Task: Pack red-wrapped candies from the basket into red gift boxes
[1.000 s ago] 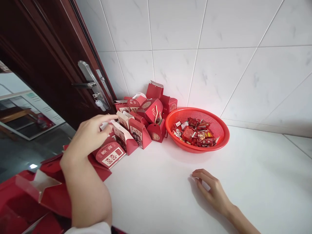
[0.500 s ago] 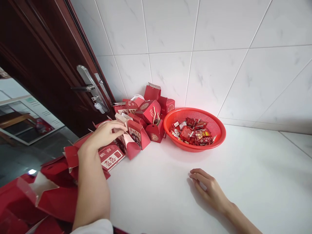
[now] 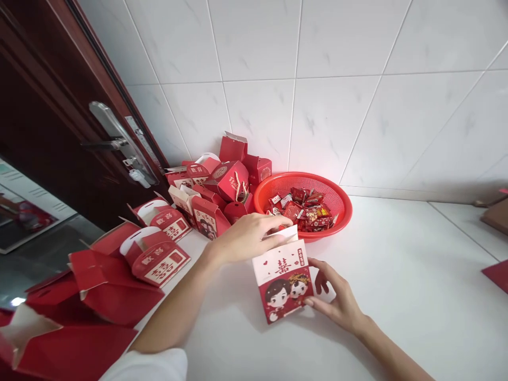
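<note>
A red and cream candy box [image 3: 282, 283] with a cartoon couple printed on its front stands in the middle of the white table. My left hand [image 3: 254, 235] is closed on the box's top flap. At the right edge of the box, my right hand [image 3: 335, 293] has its thumb on the front and its fingers around the back, partly hidden. Just behind the box sits a red plastic basket [image 3: 346, 206] with wrapped candies [image 3: 313, 211] in it.
Several red gift boxes [image 3: 228, 180] are heaped by the tiled wall, and more boxes [image 3: 115, 275] line the left side. A dark door [image 3: 47, 106] with a metal handle is at the left. A brown object [image 3: 496, 214] lies at the right edge.
My left hand has brought the cartoon-couple box from the pile on the left to the table's middle. My right hand, then resting on the table, now holds the box's side. The view has turned right.
</note>
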The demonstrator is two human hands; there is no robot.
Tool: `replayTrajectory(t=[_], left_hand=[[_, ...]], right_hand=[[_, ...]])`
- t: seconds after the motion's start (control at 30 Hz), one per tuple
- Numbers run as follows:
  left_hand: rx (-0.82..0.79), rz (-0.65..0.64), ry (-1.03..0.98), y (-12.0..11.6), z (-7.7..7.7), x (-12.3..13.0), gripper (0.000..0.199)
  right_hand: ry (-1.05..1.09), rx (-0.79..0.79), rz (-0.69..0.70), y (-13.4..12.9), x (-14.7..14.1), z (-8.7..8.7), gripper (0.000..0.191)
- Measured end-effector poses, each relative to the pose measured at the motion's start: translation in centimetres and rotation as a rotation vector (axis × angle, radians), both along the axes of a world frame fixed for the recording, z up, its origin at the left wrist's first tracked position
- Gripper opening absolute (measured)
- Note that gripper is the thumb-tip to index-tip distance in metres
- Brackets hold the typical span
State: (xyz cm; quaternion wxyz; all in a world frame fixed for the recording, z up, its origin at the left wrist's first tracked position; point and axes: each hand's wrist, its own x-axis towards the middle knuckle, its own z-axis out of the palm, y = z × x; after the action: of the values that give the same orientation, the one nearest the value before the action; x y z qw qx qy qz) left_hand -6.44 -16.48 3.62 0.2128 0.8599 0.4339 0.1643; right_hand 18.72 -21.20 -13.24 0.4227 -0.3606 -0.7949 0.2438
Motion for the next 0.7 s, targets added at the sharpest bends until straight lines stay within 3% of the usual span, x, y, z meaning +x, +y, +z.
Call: replayTrajectory(t=[0.3, 0.47, 0.53, 0.6, 0.7], left_hand=[[-0.234, -0.075, -0.372, 2.2, -3.6, 2.3, 0.032], [-0.516, -0.144, -0.464, 2.8, -4.9, 3.0, 0.02], [-0.562, -0.174, -0.477, 3.2, -5.2, 3.0, 0.016], [-0.581, -0.17, -0.482, 3.5, -5.6, 2.8, 0.016], [-0.576, -0.147, -0.479, 3.8, -6.1, 2.5, 0.02]], right_hand=[[0.086, -0.284, -0.073, 1.0, -0.1, -0.7, 0.066], [0.037, -0.317, -0.064, 1.3, -0.4, -1.1, 0.029], [0.036, -0.282, -0.057, 1.2, -0.4, -1.1, 0.033], [0.06, -0.189, -0.061, 1.2, -0.2, -0.9, 0.051], [0.088, 0.078, -0.128, 1.2, 0.0, 0.2, 0.061]])
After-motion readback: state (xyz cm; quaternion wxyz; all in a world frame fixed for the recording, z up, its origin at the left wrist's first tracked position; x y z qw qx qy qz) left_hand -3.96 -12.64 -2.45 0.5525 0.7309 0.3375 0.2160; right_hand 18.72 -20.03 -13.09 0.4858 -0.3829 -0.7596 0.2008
